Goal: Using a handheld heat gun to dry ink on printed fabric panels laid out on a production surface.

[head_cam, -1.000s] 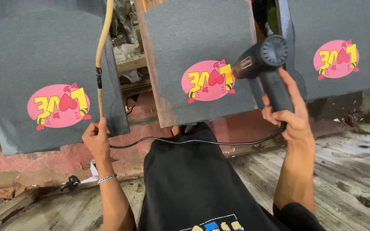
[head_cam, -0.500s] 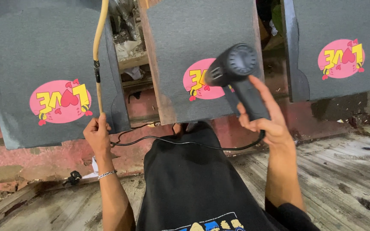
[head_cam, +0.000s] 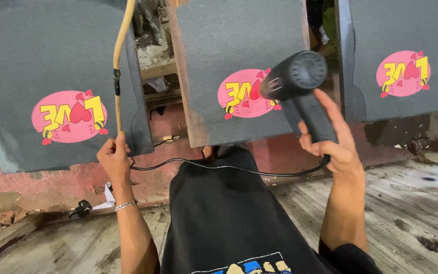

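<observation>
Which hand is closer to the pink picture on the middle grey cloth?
Right. The right hand holds a black heat gun beside the print; the left hand is lower left, gripping a yellow hose.

A black heat gun [head_cam: 300, 94] is held up by its handle in the right hand [head_cam: 333, 147], barrel tilted left over the middle grey cloth panel's pink and yellow print [head_cam: 247, 94]. Its black cord [head_cam: 219, 166] loops left to the left hand [head_cam: 113, 158], which grips a tan hose [head_cam: 120, 61].
</observation>
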